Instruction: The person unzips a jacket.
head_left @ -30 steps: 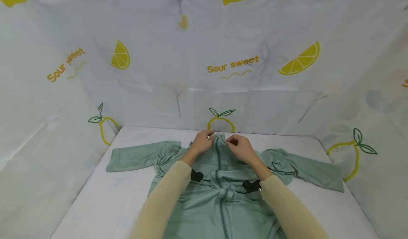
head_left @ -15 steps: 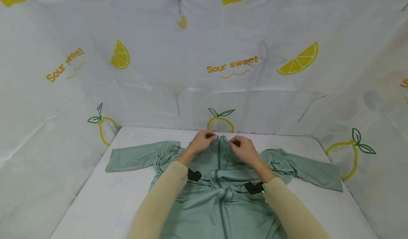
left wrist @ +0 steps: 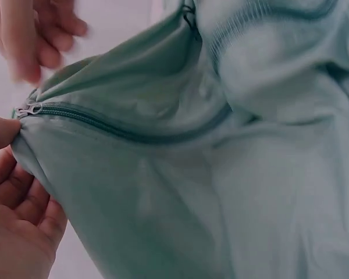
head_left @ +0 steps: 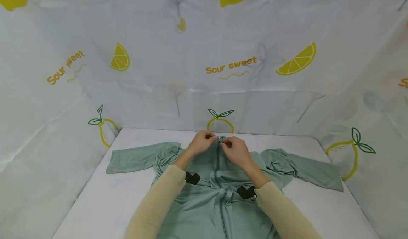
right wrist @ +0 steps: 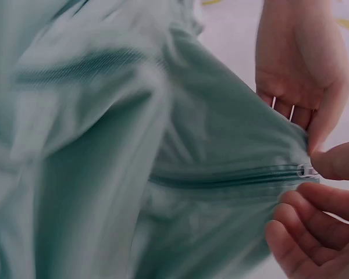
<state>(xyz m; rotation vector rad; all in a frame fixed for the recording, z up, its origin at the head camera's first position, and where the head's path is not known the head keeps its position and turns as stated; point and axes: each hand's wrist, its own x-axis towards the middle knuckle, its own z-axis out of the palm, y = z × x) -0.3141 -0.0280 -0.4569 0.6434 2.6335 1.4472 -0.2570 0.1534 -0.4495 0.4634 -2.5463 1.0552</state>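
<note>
**Two hands meet at the top of a green zip-up jacket**

A soft green jacket [head_left: 204, 196] lies on a white table [head_left: 95, 203]. Its collar [left wrist: 32, 148] is at the far side, in the middle, and its body comes down toward the near edge. One jacket sleeve [head_left: 143, 157] goes out to the left. The other jacket sleeve [head_left: 318, 173] goes out to the right. Both are bunched up near the shoulders.

A dark green zipper [head_left: 217, 161] runs from the far collar toward the near side, with a few bends on the way. The silver zipper slider [right wrist: 305, 170] sits at the very top, by the collar edge.

The left hand [head_left: 201, 142] is on the left of the zipper. Its thumb and fingers pinch the edge of the collar, with the cloth tight between them, and pull it up a little.

The right hand [head_left: 236, 150] is just to the right. Its fingers are bent and its thumb is close to the slider. I cannot tell if it has hold of the slider or is only next to it.

The person wears cream cuffs [head_left: 285, 210]. Behind the table hangs a white cloth [head_left: 159, 55] with yellow lemons and the words "Sour sweet".
</note>
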